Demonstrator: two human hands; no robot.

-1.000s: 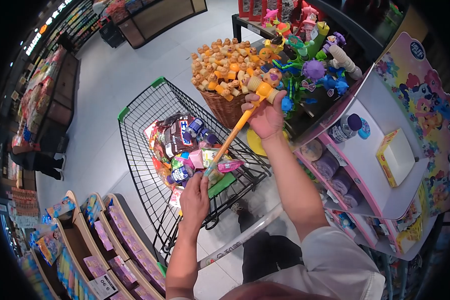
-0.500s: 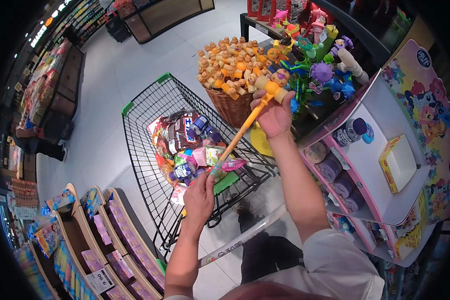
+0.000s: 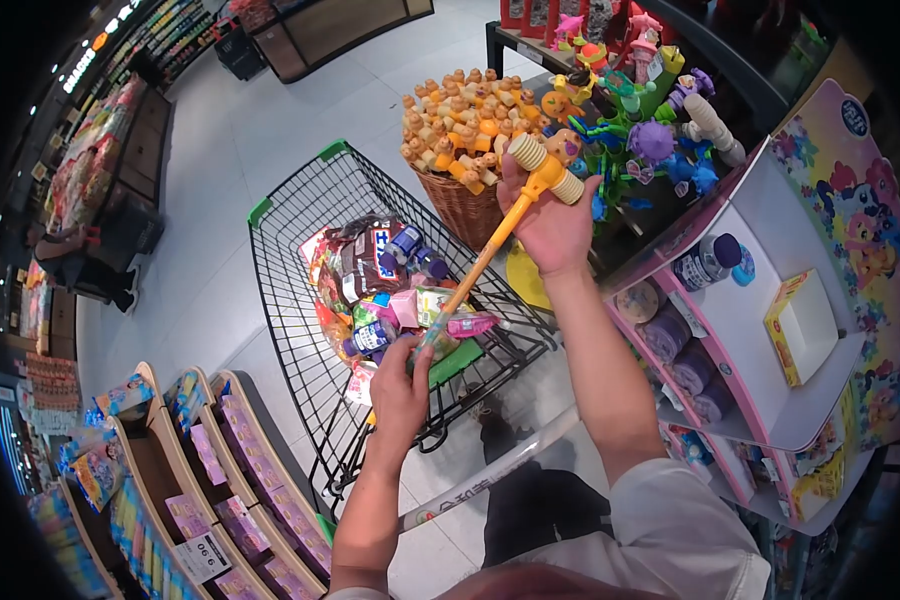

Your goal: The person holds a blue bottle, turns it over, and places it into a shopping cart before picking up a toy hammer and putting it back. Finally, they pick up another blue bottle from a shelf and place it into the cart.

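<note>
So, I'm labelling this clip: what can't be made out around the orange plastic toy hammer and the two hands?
Head view only.
Lower end of the orange plastic toy hammer: wrapped inside the left hand.
Right hand palm and grip: hidden by its own back.
Packets in the black wire shopping cart: print too small.
Pink cardboard shelf unit: lower part cut off by the lens's dark rim.

My left grip [image 3: 402, 378] covers the lower end of the handle of the toy hammer [image 3: 485, 257], and my right grip [image 3: 553, 222] hides the stretch just under its head. Print on the packets [image 3: 355, 268] in the shopping cart [image 3: 292, 225] is too small for me to read.
</note>
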